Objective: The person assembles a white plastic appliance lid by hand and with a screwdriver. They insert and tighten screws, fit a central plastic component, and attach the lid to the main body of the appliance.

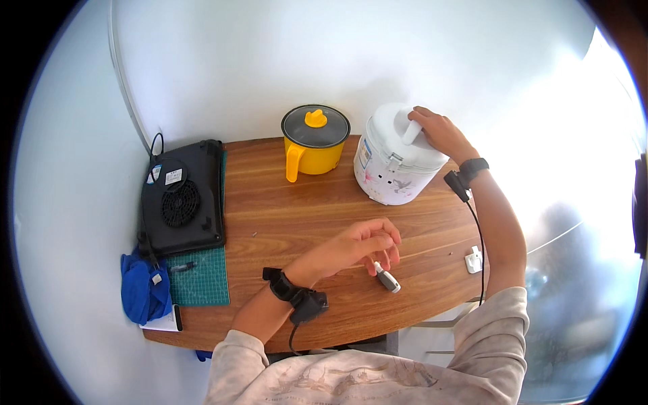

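Observation:
My right hand (442, 133) is wrapped over the raised handle (412, 132) of a white rice cooker (395, 172) with a flower pattern, at the back right of the table. The cooker's lid looks closed. My left hand (361, 246) hovers in front of it, fingers loosely curled, thumb apart from the fingertips. Just by those fingertips is a small grey-and-white handheld device (387, 278) with a narrow white tip. Whether the fingers touch it I cannot tell. Both wrists wear black straps with cabled units.
A yellow electric pot (316, 152) with a dark lid stands left of the cooker. On the left, a black appliance (181, 196) with a fan grille lies over a green cutting mat (206, 283), near a blue cloth (145, 287). A white plastic piece (474, 260) lies near the wooden table's (270, 209) right edge.

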`<state>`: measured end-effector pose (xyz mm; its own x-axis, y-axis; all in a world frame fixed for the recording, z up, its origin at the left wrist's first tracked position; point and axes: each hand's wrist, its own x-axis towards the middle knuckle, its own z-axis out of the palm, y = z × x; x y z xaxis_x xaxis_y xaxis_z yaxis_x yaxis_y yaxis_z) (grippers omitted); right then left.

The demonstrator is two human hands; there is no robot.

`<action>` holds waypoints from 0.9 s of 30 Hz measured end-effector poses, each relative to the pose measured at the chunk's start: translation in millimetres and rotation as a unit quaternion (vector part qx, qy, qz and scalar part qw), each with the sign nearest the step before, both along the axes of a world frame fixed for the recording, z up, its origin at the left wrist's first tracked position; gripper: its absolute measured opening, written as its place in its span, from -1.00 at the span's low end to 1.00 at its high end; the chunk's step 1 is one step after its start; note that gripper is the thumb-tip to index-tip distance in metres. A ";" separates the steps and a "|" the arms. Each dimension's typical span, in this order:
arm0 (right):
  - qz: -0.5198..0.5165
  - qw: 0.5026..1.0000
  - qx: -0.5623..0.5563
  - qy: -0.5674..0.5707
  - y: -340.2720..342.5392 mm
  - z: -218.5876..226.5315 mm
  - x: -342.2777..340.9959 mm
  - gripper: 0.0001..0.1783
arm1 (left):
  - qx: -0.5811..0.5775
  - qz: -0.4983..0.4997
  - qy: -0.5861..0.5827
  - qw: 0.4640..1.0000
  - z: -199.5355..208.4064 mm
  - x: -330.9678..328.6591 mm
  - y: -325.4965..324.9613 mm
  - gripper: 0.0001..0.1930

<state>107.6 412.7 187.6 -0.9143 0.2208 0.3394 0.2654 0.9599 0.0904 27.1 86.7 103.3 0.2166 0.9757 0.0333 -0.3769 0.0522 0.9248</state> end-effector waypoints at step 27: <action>0.017 0.994 -0.079 0.073 -70.7 4.8 18.7 -0.19 | 0.097 0.307 0.047 0.946 48.4 -53.8 -54.8 -0.80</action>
